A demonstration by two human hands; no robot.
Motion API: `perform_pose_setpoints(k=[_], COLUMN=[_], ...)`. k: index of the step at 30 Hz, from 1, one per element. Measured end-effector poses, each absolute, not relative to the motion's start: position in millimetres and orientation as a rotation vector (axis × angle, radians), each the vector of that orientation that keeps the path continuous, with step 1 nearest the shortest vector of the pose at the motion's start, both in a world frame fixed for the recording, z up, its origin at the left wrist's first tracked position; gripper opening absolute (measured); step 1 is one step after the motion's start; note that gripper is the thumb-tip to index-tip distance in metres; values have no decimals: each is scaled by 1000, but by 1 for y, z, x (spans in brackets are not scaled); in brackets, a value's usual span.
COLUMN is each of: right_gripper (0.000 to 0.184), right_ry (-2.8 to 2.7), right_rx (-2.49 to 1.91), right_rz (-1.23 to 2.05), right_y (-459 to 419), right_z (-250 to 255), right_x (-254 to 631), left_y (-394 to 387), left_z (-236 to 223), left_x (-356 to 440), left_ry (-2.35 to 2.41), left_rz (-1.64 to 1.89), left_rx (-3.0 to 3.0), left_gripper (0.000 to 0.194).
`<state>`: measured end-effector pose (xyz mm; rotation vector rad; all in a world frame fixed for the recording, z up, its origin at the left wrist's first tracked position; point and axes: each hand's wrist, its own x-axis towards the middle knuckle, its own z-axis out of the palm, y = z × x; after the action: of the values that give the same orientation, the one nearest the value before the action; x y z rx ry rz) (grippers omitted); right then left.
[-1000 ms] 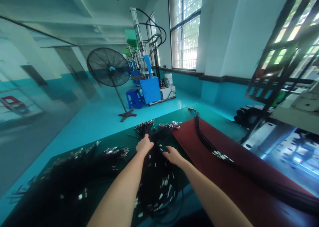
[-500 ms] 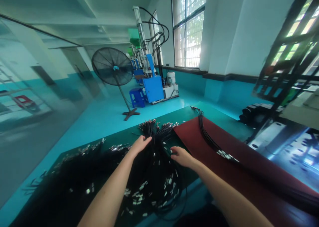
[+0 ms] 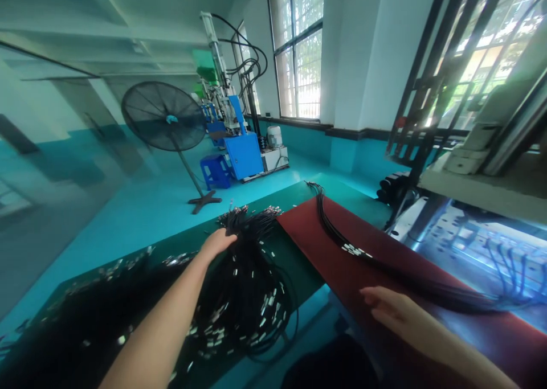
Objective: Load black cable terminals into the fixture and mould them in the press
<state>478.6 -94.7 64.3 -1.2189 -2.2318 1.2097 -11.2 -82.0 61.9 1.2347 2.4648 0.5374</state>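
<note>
My left hand is closed around the near side of a thick bundle of black cables with metallic, coppery tips. The bundle's lengths loop down toward me and carry many small white tags. My right hand hovers above the red board, fingers loosely stretched and nothing visible in them. Beyond it, a thinner bunch of black cables runs across the board, with white labels clustered midway.
More black cables are heaped on the green tabletop to the left. At the right stands a metal machine with cable ends beside its lit base. A floor fan, a blue stool and a blue machine are farther back.
My right hand has moved away from the tagged cables, rightward and nearer to me, over the red board. My left hand stays at the bundle. The view has turned right.
</note>
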Motion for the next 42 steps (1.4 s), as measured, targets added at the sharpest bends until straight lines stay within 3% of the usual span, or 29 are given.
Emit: perform_pose_setpoints(k=[3, 9, 12, 23, 30, 34, 42], right_gripper=[43, 39, 38, 35, 32, 32, 33], right_ry=[-2194, -2166, -2141, -2121, -2124, -2145, -2163], right_rx=[-1316, -1269, -1259, -1353, -1326, -1307, -1282], right_rz=[1169, 1216, 1208, 1136, 1113, 1089, 1028], right_y=[-104, -115, -116, -115, -114, -114, -113], right_z=[57, 43, 36, 37, 26, 26, 30], right_x=[502, 503, 502, 498, 502, 503, 502], left_y=[-87, -89, -88, -74, -71, -79, -109], left_z=[69, 64, 59, 48, 46, 61, 112], left_x=[-13, -8, -8, -2, 5, 3, -2], left_ry=[2388, 2177, 2052, 2202, 2296, 2284, 2238], left_rz=[678, 756, 749, 654, 653, 712, 775], left_rx=[1163, 940, 910, 901, 1021, 1061, 1234], left_gripper=[22, 55, 61, 61, 30, 21, 24])
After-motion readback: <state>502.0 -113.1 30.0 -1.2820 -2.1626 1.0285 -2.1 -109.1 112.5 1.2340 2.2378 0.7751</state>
